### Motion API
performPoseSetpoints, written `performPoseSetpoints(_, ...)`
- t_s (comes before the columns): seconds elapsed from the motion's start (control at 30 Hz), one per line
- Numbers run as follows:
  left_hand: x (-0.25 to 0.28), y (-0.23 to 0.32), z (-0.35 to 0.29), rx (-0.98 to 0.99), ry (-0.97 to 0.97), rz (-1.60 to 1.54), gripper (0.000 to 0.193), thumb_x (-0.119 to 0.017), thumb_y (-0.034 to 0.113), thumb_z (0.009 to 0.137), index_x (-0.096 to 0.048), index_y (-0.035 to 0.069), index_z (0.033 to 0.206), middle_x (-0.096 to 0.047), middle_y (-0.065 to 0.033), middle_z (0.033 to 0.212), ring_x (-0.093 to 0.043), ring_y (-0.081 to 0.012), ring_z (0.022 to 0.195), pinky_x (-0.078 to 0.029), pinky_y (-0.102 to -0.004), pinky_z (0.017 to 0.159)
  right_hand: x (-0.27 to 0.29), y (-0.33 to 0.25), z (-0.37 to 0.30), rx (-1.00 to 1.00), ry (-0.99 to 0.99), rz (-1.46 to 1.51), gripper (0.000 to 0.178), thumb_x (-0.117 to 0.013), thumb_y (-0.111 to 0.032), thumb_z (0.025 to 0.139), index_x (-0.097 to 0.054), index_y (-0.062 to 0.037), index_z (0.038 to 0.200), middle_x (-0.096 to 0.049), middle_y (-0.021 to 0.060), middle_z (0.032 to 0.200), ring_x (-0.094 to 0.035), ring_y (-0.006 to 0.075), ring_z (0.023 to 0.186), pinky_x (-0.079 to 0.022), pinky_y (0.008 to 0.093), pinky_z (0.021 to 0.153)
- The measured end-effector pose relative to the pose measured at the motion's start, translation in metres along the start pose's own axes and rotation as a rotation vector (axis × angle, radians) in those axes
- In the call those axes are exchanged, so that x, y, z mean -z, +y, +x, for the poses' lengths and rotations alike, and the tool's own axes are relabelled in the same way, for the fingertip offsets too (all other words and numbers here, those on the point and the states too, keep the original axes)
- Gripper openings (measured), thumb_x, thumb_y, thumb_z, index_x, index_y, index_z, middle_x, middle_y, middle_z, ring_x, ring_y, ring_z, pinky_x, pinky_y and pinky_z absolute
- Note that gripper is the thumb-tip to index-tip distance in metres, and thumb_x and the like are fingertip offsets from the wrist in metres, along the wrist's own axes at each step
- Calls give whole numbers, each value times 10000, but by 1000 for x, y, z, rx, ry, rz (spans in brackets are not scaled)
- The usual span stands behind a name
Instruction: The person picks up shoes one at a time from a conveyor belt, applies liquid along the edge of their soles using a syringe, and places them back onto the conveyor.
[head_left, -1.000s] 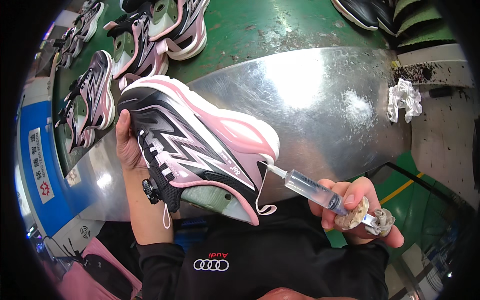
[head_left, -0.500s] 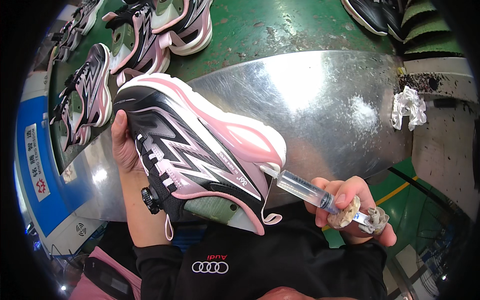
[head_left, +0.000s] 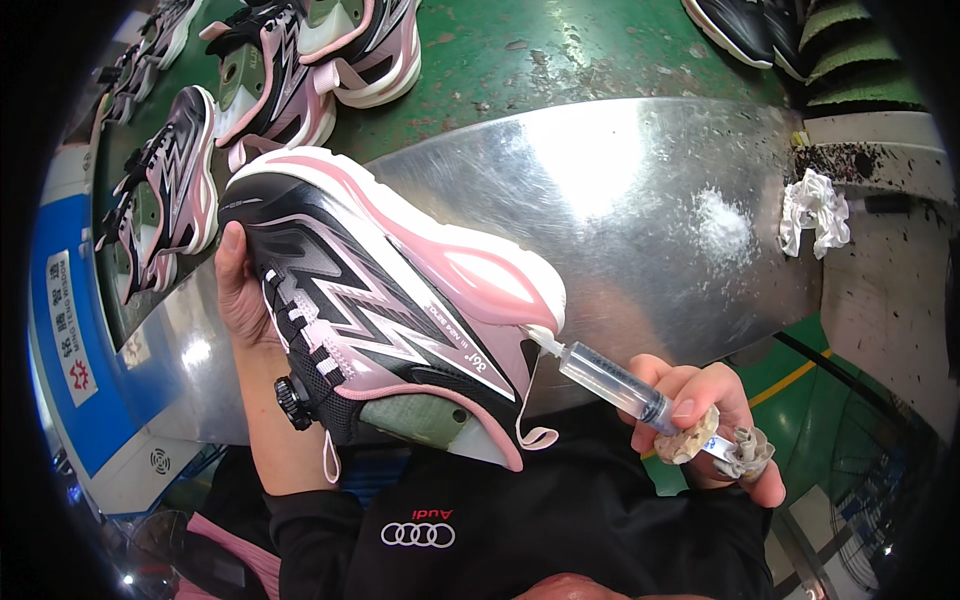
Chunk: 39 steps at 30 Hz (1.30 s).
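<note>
A black, pink and white sneaker (head_left: 375, 285) is held on its side above the metal worktop, toe to the upper left. My left hand (head_left: 245, 290) grips it at the toe end, thumb in sight and the other fingers hidden behind. A green and white shoe last (head_left: 415, 420) fills the opening, and a black dial (head_left: 292, 402) sits by the laces. My right hand (head_left: 722, 388) is closed around a clear syringe (head_left: 605, 378). Its whitish tip touches the heel, where the upper meets the sole. Crumpled pale wrapping surrounds the plunger end.
Several similar sneakers (head_left: 185, 190) stand on the green surface at the upper left. Black shoes (head_left: 735, 30) lie at the far right. White powder (head_left: 722, 228) and a crumpled white cloth (head_left: 815, 213) are on the right of the metal worktop (head_left: 480, 160).
The sneaker and my left hand have shifted slightly left. The syringe's nozzle stays at the heel seam, with the barrel a little farther right. Both grips are unchanged.
</note>
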<state>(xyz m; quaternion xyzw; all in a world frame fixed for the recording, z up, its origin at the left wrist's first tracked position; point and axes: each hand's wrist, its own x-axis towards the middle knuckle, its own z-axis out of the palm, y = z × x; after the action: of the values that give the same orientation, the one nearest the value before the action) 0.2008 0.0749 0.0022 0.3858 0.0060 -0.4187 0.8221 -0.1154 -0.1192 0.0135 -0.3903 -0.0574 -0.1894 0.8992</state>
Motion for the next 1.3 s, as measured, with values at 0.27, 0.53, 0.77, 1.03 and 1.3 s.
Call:
performPoseSetpoints(0.27,-6,-2,0,25,-36,-54,395,-553,228,893,-533,-19,1200,-615,-181,1143,-614,-299,1031,-484,-442,929,-9,-17,0,81,37,-53,822,-711,-639,657,-507,-20,1157,-605,145,956,-453,213,891,-342,313,766)
performPoseSetpoints(0.53,-9,4,-4,26,-73,51,413,-530,255,908,-518,-23,1213,-600,-189,1163,-595,-318,1066,-479,-468,933,5,-62,-2,354,109,-302,842,-795,-611,563,-464,-134,1173,-523,63,906,-378,136,794,-262,283,648)
performPoseSetpoints(0.77,1,20,-74,50,4,628,545,-613,269,861,-421,-78,1236,-567,-186,1170,-592,-276,1049,-476,-393,926,50,-38,-23,348,284,-967,985,-805,-616,536,-436,-12,1220,-463,93,1014,-427,195,895,-347,318,782)
performPoseSetpoints(1.03,-56,-48,-112,269,-116,217,706,-661,260,807,-331,-93,1322,-496,-220,1278,-541,-326,1139,-432,-429,990,39,-49,-8,357,169,-1439,855,-817,-542,562,-482,-29,1158,-527,109,971,-475,271,839,-369,378,783)
performPoseSetpoints(1.3,-169,-103,72,322,-260,307,404,-486,256,951,-460,-41,1223,-601,-188,1090,-578,-295,1060,-472,-392,935,37,-41,-9,315,216,-1460,841,-826,-515,568,-480,-3,1138,-530,134,973,-492,290,843,-402,379,775)
